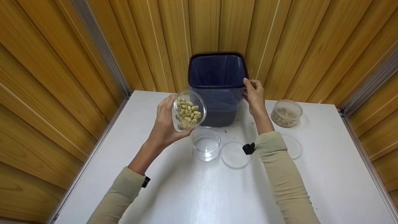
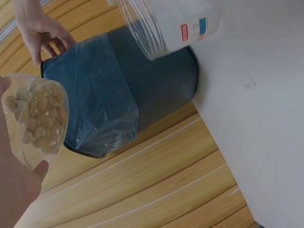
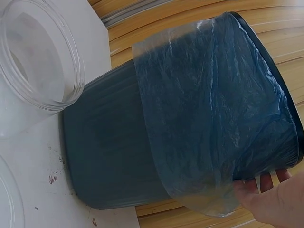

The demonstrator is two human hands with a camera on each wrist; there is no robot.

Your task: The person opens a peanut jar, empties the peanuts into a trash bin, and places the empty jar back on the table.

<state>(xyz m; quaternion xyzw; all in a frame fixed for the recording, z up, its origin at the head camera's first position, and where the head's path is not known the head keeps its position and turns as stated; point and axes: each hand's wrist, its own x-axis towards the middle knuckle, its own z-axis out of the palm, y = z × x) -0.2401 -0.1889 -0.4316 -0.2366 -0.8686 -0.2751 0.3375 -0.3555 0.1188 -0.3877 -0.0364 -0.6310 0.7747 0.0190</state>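
My left hand grips a clear plastic tub of peanuts in their shells. The tub is tilted, its mouth turned toward the front left of a dark bin, and the peanuts are still inside it. At the bin's right front corner my right hand holds the rim, thumb on top and fingers curled at the side. A thin bluish bag lines the bin and folds down over its outside. In the left wrist view the peanuts show through the tub's wall.
An open, clear jar stands in front of the bin, with a round lid beside it. Farther right are a second tub with peanuts and another lid. Small dark crumbs lie by the bin. Wood-patterned walls enclose the white table.
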